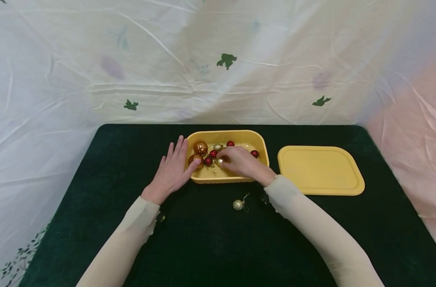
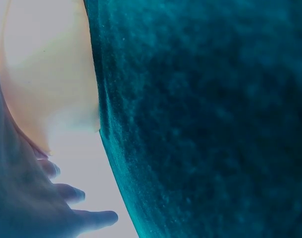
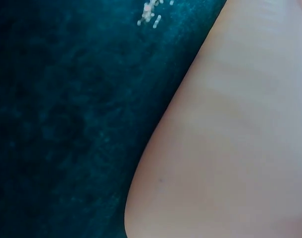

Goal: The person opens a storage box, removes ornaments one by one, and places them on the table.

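Note:
A yellow rectangular box holds several Christmas baubles: copper ones at its left, dark red ones in the middle and right. At the box's left side my left hand rests with fingers straight along the rim. Its thumb reaches over the wall onto a copper bauble. My right hand is inside the box, its thumb and fingertips pinching a small gold bauble. In the left wrist view, spread fingers show at lower left.
A glittery gold bauble with a string loop lies on the dark green tablecloth in front of the box. To the right of the box lies a flat yellow lid. A patterned white cloth hangs behind the table.

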`<state>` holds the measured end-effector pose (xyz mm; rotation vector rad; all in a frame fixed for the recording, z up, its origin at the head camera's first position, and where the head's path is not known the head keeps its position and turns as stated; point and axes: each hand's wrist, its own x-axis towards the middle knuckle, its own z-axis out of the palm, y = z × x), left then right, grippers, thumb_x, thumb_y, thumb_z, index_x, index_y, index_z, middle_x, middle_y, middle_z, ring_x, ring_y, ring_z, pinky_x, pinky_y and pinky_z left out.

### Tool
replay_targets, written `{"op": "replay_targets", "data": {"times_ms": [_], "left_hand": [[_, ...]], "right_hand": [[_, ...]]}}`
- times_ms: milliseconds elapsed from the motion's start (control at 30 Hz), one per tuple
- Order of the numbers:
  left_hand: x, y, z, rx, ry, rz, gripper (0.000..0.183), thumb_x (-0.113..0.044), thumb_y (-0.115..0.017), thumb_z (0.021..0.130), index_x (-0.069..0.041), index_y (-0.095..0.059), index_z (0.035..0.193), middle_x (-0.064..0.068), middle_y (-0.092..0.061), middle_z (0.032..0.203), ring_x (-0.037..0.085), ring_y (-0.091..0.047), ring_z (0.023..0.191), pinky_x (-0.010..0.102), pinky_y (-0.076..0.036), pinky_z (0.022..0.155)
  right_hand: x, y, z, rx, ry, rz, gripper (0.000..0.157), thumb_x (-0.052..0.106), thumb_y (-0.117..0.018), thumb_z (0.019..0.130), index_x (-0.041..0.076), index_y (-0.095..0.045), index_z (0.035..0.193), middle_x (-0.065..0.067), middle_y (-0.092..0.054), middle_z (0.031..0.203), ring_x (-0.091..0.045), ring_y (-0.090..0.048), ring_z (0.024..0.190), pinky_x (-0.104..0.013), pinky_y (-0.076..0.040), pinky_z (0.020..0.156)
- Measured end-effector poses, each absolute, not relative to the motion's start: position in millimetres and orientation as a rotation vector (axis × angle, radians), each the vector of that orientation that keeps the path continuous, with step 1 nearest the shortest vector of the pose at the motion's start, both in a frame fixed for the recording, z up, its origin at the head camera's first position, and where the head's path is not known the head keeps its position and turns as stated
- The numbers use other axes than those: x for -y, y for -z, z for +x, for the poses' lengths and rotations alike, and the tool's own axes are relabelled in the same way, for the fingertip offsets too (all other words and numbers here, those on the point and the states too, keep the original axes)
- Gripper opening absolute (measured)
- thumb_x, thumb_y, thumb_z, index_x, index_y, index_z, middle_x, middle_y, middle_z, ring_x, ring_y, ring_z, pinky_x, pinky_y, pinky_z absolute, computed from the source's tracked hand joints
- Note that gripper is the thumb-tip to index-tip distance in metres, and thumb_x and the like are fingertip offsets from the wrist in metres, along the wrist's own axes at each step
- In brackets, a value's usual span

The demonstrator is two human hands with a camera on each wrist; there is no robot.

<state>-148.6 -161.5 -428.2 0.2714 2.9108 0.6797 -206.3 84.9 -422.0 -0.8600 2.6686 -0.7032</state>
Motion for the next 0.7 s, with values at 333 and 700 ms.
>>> {"op": "replay_targets", "data": {"times_ms": [333,700], "left_hand": [[161,430,-148,-2.913,-0.684,0.28,0.096,-0.076,-0.026,0.1,-0.014,0.003,0.167,0.006,0.012,0.174,0.04,0.005,0.158,0.071,-0.012,0.12],[162,429,-150,-2.9,-0.688,0.265,0.093,-0.072,-0.031,0.102,-0.015,0.005,0.167,0.004,0.015,0.173,0.039,0.007,0.158,0.071,-0.011,0.12]], "right_hand": [[-97,409,-196,-2.717,0.774,-0.81,0.028,0.015,-0.074,0.097,0.009,-0.075,0.124,-0.007,-0.073,0.122,-0.023,-0.066,0.113,-0.043,-0.052,0.101],[-125,388,-171,-2.749,0.982,-0.88,0.032,0.015,-0.074,0.098,0.006,-0.072,0.128,-0.007,-0.072,0.125,-0.024,-0.066,0.115,-0.045,-0.054,0.1]]}}
